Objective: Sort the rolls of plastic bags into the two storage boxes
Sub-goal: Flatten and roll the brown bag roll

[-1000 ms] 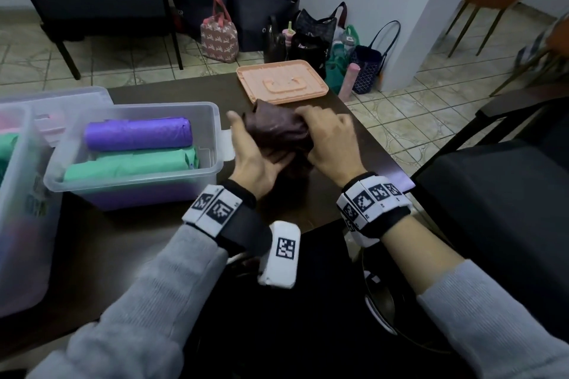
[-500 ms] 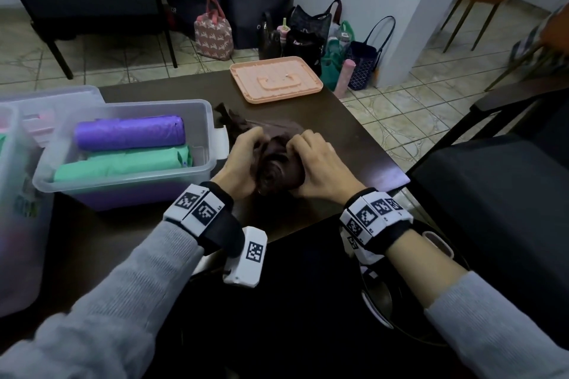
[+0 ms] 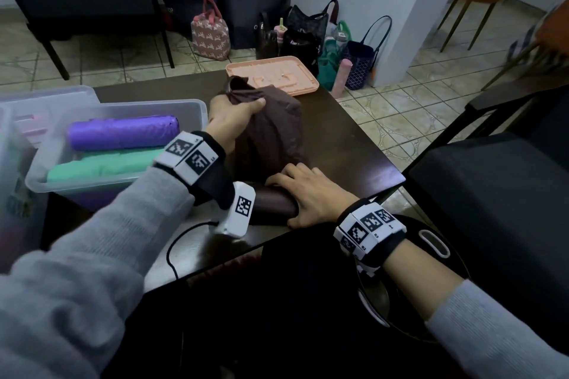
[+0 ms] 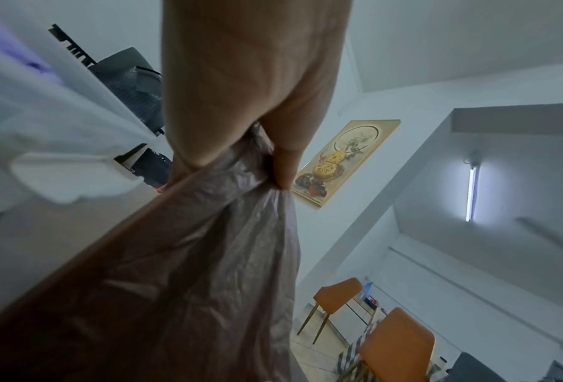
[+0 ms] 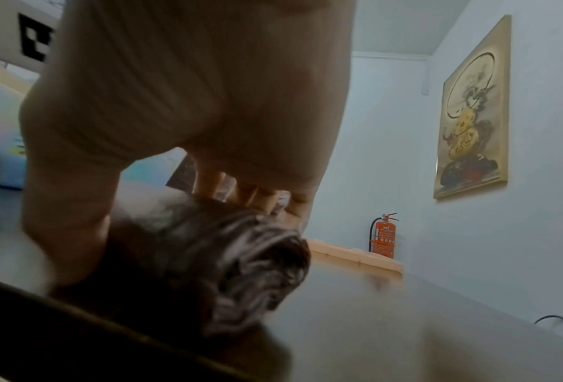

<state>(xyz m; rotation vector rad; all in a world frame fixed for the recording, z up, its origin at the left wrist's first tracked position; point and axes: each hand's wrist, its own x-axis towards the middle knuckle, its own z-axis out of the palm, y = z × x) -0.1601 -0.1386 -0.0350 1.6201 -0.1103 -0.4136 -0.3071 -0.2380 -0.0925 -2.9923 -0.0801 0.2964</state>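
Your left hand (image 3: pixel 229 115) clamps its grip on the loose end of the brown bag roll (image 3: pixel 271 206), pulled up just right of the clear storage box (image 3: pixel 197 108). Your right hand (image 3: pixel 311 197) curls around the roll on the desk (image 3: pixel 354 144), nearer you than the box.

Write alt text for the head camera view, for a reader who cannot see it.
A person's left hand pulls the loose end of a dark brown plastic bag roll up and away, while the right hand holds the roll on a dark table. To the left, a clear storage box holds a purple roll and a green roll.
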